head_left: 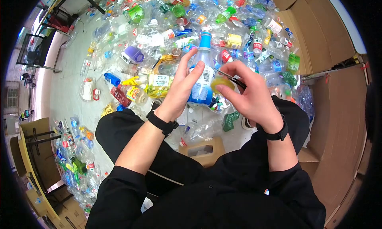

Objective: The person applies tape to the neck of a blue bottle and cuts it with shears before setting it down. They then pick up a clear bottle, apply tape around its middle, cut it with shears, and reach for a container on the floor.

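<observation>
Between the thumb and fingers of my left hand (pixel 180 83) is a clear plastic bottle (pixel 203 76) with a blue cap and a blue-and-white label that shows a barcode. It stands nearly upright, cap pointing away from me. My right hand (pixel 248 93) is closed around a slim dark pointed tool (pixel 235 80); whether it is scissors or a knife I cannot make out. Its thin tip reaches to the bottle's right side near the label. Beside my right fingertips shows a rounded yellow piece (pixel 222 85), partly covered by the thumb.
A heap of plastic bottles (pixel 155 34) covers the floor ahead, with another pile (pixel 79 161) at the left. Cardboard (pixel 334 129) walls the right side. A tan jug (pixel 209 159) with a handle lies between my legs. Small caps (pixel 221 103) sit behind the hands.
</observation>
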Available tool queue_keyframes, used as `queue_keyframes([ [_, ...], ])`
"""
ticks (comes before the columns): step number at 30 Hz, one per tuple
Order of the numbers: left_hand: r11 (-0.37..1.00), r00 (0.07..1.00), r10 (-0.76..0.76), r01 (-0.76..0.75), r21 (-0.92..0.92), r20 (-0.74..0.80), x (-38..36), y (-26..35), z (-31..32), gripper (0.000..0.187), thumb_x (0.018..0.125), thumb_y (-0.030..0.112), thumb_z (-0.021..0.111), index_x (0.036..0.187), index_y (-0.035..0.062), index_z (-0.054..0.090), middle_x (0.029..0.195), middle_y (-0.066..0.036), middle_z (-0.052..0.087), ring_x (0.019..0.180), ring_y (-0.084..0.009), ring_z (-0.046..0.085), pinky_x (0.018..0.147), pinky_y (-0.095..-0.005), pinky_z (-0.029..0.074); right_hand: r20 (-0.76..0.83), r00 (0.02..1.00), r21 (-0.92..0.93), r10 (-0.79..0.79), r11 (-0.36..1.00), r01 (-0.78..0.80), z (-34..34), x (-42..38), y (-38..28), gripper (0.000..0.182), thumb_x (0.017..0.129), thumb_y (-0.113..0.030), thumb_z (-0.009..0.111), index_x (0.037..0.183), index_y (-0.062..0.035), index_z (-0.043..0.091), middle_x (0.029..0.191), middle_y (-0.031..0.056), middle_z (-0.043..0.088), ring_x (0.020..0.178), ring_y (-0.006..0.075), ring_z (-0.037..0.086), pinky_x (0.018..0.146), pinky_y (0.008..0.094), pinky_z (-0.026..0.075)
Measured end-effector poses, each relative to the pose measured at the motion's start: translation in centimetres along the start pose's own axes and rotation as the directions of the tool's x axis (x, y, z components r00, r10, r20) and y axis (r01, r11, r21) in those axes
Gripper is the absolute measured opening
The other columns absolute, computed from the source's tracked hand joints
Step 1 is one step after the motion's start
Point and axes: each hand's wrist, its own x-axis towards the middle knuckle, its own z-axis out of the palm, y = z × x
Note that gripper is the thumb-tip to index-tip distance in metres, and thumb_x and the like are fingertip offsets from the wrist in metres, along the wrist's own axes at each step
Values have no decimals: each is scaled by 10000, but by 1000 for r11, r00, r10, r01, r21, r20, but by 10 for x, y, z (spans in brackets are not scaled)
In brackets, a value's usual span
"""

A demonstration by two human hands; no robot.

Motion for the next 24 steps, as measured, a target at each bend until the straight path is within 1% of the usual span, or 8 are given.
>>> queue_keyframes([
  [1,1000,1000,3,-3,-19,16,1,-3,-2,701,1061,421,587,1615,109,294,1464,-110,505,1254,-169,574,1002,-304,494,-42,999,-21,-11,1000,10,1,0,0,276,867,-134,788,1080,-30,647,949,137,728,866,290,735,731,353,557],
  [5,999,1000,-2,3,-53,28,3,-8,-5,700,1055,403,595,1614,108,295,1464,-115,507,1253,-175,578,998,-309,499,4,999,-76,42,996,-42,-1,2,-2,298,832,-119,815,1060,-31,647,925,132,732,861,295,747,742,354,565],
  [7,1000,999,-8,10,-25,46,2,-10,-6,846,995,434,671,1620,54,245,1538,-166,411,1379,-231,461,1125,-347,381,-79,997,-81,-8,997,1,4,2,0,292,816,-111,824,1036,-36,647,897,124,734,826,290,747,721,341,564],
  [11,996,997,-16,23,-89,77,-1,-6,-3,850,984,406,681,1621,57,241,1549,-163,392,1385,-230,455,1127,-346,382,-94,995,-106,22,994,-32,6,4,-10,293,810,-109,828,1039,-39,658,915,128,740,835,282,751,714,336,566],
  [14,993,997,-35,42,-106,72,-2,-7,-3,845,973,363,691,1620,56,243,1533,-162,412,1373,-227,470,1121,-343,389,-64,995,-91,75,993,-81,8,3,-9,294,810,-104,825,1049,-37,667,930,130,744,837,281,753,710,331,568],
  [16,998,999,18,-15,-63,46,-1,-9,-3,764,975,234,672,1618,111,279,1419,-140,538,1237,-189,588,991,-321,507,-88,996,-53,6,999,-10,12,4,-3,289,812,-100,821,1054,-36,677,942,128,745,838,286,750,717,333,570],
  [23,996,997,79,-79,-47,6,-2,-6,-3,763,945,138,643,1614,86,281,1364,-139,577,1159,-181,626,950,-325,528,-98,993,-60,-59,997,53,15,3,3,294,830,-95,806,1097,-33,700,957,138,745,848,278,749,725,332,568],
  [24,996,999,42,-42,-85,-8,-3,-1,-2,779,939,137,657,1612,65,269,1363,-145,569,1150,-180,620,961,-326,516,-109,993,-40,-50,998,46,14,3,3,283,848,-94,798,1105,-27,701,955,129,745,826,246,745,712,317,560],
])
